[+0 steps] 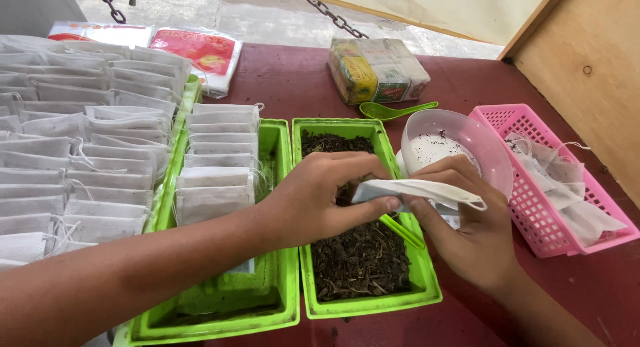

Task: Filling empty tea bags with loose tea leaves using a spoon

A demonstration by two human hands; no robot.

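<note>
Both hands hold one small white cloth pouch over the right green tray, which is filled with dark loose dried leaves. My left hand pinches the pouch's left end between thumb and fingers. My right hand grips its right end, where a thin drawstring loop sticks out. The pouch lies roughly level above the leaves.
The left green tray holds a row of filled white pouches; many more lie stacked at far left. A pink bowl, a green spoon, a pink basket of empty pouches and wrapped packets stand on the dark red table.
</note>
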